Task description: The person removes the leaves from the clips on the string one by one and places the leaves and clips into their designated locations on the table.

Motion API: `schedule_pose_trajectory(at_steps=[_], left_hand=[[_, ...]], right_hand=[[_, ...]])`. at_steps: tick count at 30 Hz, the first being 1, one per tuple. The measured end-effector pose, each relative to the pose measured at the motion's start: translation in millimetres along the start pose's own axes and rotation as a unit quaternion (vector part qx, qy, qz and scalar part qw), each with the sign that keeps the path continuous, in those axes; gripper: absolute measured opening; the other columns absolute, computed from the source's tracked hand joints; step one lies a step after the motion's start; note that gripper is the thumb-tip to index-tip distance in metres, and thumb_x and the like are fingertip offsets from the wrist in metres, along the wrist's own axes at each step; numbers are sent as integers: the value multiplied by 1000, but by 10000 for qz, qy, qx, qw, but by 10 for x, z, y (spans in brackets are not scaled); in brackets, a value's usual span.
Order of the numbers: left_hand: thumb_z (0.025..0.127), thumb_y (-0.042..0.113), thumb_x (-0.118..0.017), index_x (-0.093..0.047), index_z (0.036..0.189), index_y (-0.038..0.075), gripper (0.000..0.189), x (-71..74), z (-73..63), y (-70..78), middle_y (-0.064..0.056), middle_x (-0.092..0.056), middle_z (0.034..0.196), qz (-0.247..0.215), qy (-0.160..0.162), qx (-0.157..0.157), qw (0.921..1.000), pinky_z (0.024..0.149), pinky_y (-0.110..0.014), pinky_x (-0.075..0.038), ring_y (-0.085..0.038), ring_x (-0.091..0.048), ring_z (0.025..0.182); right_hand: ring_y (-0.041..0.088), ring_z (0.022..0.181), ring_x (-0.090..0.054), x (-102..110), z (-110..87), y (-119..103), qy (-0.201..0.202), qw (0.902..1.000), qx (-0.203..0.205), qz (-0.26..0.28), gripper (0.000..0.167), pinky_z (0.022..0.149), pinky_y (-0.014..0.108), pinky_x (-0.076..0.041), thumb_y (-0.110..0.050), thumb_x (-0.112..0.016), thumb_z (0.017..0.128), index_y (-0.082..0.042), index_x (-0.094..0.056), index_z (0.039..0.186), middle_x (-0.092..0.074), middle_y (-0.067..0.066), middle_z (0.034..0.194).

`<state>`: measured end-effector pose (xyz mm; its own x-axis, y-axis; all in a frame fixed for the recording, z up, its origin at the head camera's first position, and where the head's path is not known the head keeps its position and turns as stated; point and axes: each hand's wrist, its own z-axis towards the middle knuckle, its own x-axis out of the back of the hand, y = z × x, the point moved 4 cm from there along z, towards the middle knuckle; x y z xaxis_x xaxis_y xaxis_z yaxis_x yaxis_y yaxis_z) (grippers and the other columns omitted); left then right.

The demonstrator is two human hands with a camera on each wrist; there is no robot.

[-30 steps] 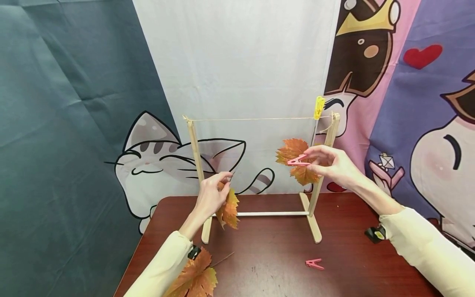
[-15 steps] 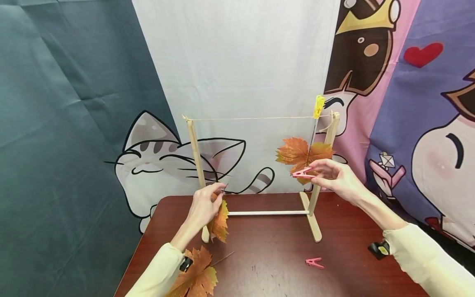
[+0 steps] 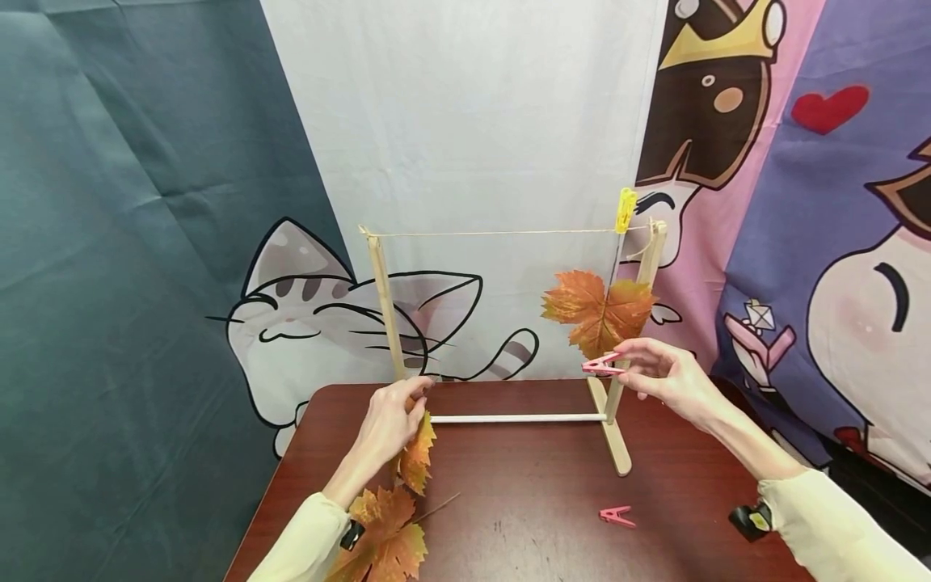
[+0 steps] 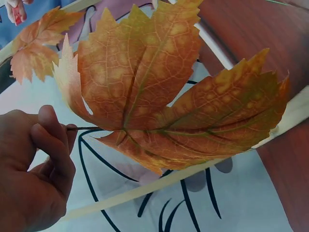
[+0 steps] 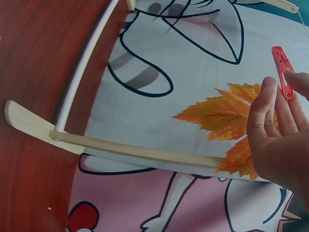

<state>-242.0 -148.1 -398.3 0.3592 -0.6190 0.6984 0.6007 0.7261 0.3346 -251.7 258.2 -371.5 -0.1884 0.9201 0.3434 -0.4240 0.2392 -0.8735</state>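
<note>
My left hand (image 3: 387, 420) pinches the thin stem of an orange autumn leaf (image 4: 145, 92), which hangs below the fingers beside the stand's left post. In my right hand (image 3: 665, 376) a pink clothespin (image 5: 283, 72) is pinched between thumb and fingers. That hand is just below a second leaf (image 3: 600, 311), hung by its stem from the string (image 3: 494, 233) under a yellow clothespin (image 3: 625, 212). A third leaf (image 3: 385, 537) lies on the table below my left wrist, partly covered by the sleeve. Another pink clothespin (image 3: 617, 516) lies at the front right.
The wooden stand (image 3: 611, 428) has two posts, flat feet and a white crossbar (image 3: 516, 419) low between them. It stands on a reddish-brown table (image 3: 524, 501). A cloth backdrop (image 3: 473, 105) with cartoon figures hangs close behind.
My left hand has moved down and left with its leaf, toward the left post. My right hand has lowered with the pink clothespin, uncovering more of the hanging leaf.
</note>
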Motion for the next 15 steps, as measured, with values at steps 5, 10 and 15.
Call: schedule_pose_trajectory(at_steps=[5,10,15], left_hand=[[76,-12,-75,-70,99,8,31,-12,-78,-38,-2,-65,78,166,-19,-165,9997,57,-35,-49,-17,-57,64],[75,-14,-73,-69,96,10,32,-16,-144,-64,-1,-63,75,298,54,-383,9988,54,-33,-49,-17,-59,62],[73,-13,-73,-69,94,9,31,-19,-228,-83,0,-61,73,465,-33,-369,9982,55,-35,-50,-17,-59,62]], right_hand=[[12,77,-68,-14,-88,72,51,9999,-65,72,34,58,29,-54,4,-70,89,5,-58,121,-73,6,96],[14,82,-69,-39,-192,148,91,9997,-191,130,36,59,30,-55,3,-71,90,4,-58,123,-72,4,105],[13,80,-69,-72,-293,239,187,9994,-290,71,37,59,31,-56,3,-72,88,4,-59,123,-72,6,107]])
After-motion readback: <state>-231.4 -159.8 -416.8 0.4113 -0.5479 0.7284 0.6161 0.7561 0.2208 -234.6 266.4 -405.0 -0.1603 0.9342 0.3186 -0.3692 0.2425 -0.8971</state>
